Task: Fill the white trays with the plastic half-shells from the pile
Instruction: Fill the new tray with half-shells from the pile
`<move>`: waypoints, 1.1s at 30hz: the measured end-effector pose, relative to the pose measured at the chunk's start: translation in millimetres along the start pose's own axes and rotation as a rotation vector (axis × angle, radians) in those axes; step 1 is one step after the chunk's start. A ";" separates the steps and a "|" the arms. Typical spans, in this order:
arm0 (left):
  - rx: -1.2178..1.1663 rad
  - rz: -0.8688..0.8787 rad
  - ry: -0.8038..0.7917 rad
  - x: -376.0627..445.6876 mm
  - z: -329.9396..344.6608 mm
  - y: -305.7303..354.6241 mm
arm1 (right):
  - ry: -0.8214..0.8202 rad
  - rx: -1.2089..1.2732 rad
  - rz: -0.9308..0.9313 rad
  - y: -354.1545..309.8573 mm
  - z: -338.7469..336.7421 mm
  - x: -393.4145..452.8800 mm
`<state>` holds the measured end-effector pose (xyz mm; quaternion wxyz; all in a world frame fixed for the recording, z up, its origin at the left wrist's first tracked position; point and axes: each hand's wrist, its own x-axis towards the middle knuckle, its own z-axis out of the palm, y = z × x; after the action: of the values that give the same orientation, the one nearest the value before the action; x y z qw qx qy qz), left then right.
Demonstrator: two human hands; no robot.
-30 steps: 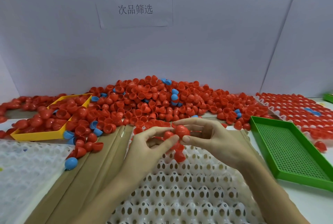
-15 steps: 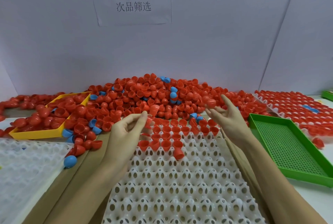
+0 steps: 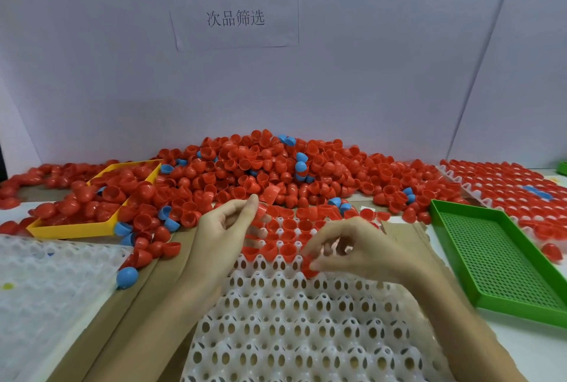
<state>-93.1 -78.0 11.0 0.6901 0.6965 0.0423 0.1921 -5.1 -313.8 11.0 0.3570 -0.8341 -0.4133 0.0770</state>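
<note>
A person's two bare hands work over a white perforated tray point(image 3: 306, 329) lying on brown cardboard point(image 3: 129, 314) on the counter. The left hand point(image 3: 225, 228) is raised at the tray's far left corner, thumb and forefinger pinching a red half-shell point(image 3: 260, 209), other fingers loosely curled. The right hand point(image 3: 356, 251) is lower, fingertips pinching another red half-shell point(image 3: 309, 266) just above a tray cup beside the filled rows. A big pile of red and blue half-shells point(image 3: 260, 166) lies behind the tray. A yellow tray point(image 3: 73, 229) sits left, a green tray point(image 3: 497, 262) right.
</note>
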 end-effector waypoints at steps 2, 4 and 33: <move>0.002 -0.005 -0.009 -0.1 0.2 -0.6 | -0.040 -0.101 0.008 3.2 6.8 1.0; 0.006 -0.008 -0.023 -0.7 0.2 -1.3 | -0.015 -0.142 0.004 6.2 9.4 2.9; 0.600 0.474 -0.258 -10.5 14.4 -24.0 | 0.120 0.437 0.103 -12.4 1.8 -1.1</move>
<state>-93.1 -94.0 -14.2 0.3921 0.8759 -0.1523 0.2362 -14.4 -308.7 17.7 0.5487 -0.7600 -0.3219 0.1331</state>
